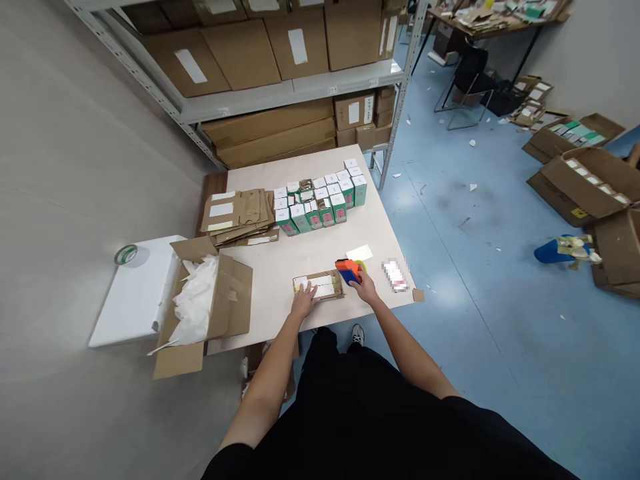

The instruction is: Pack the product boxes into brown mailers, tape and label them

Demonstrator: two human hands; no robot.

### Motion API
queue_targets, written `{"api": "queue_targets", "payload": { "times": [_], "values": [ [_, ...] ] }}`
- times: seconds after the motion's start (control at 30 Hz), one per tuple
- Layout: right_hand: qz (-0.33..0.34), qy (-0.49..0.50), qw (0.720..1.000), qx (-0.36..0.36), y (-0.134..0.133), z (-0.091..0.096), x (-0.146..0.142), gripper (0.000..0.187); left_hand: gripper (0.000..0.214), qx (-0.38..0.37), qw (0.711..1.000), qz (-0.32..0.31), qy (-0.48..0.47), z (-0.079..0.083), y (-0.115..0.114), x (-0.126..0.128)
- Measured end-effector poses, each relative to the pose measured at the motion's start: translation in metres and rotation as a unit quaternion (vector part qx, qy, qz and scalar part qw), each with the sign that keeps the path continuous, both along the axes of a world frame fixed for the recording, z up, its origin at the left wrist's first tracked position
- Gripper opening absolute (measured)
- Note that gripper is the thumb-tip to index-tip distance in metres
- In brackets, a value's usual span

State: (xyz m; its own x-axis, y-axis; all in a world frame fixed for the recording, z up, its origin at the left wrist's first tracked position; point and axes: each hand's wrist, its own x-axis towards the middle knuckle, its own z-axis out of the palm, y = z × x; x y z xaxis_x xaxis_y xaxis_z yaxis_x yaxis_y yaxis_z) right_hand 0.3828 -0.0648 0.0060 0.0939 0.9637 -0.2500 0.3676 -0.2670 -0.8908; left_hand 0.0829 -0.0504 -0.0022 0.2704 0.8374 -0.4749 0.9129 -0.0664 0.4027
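A small flat cardboard box [327, 288] with white labels lies near the front edge of the table [270, 293]. My left hand [304, 300] rests on the left part of it, fingers spread out. In my right hand [366, 288] is an orange and blue tape dispenser [349, 272], held by its handle at the right end of the box. A yellow ring, apparently its tape roll, shows partly behind it. Just beyond lies a white slip of paper [360, 253], and farther right a blurred-out item [395, 275].
Several green and white boxes [315, 213] stand in rows at the back, beside stacked flattened cardboard [240, 210]. An open carton [235, 293] with white packing paper [197, 300] is at the left. Shelving [300, 90] rises behind. A blue bin [555, 251] stands right.
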Motion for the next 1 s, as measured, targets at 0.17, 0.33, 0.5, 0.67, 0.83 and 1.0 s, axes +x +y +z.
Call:
{"api": "queue_targets", "payload": {
  "times": [0.17, 0.33, 0.5, 0.67, 0.83, 1.0],
  "values": [
    [0.09, 0.197, 0.974, 0.065, 0.006, 0.028, -0.044, 0.041, 0.06, -0.004, 1.0, 0.002, 0.01, 0.008, 0.0, 0.005],
    [0.13, 0.279, 0.952, 0.003, 0.002, 0.021, -0.064, 0.047, 0.061, 0.013, 1.0, 0.017, -0.01, 0.013, -0.007, 0.006],
    [0.132, 0.263, 0.956, -0.015, -0.002, 0.024, -0.057, 0.051, 0.066, 0.019, 0.986, 0.107, -0.128, 0.017, -0.009, -0.001],
    [0.141, 0.245, 0.959, -0.009, -0.002, 0.027, -0.056, 0.047, 0.045, 0.059, 0.916, 0.25, -0.308, 0.054, 0.025, 0.002],
    [0.155, 0.257, 0.954, -0.019, -0.004, 0.018, -0.052, 0.046, 0.043, -0.025, 0.922, 0.148, -0.357, 0.1, 0.061, 0.02],
    [0.161, 0.24, 0.957, -0.01, -0.008, 0.013, -0.049, 0.046, 0.039, -0.068, 0.954, 0.043, -0.289, 0.118, 0.06, 0.033]
  ]
}}
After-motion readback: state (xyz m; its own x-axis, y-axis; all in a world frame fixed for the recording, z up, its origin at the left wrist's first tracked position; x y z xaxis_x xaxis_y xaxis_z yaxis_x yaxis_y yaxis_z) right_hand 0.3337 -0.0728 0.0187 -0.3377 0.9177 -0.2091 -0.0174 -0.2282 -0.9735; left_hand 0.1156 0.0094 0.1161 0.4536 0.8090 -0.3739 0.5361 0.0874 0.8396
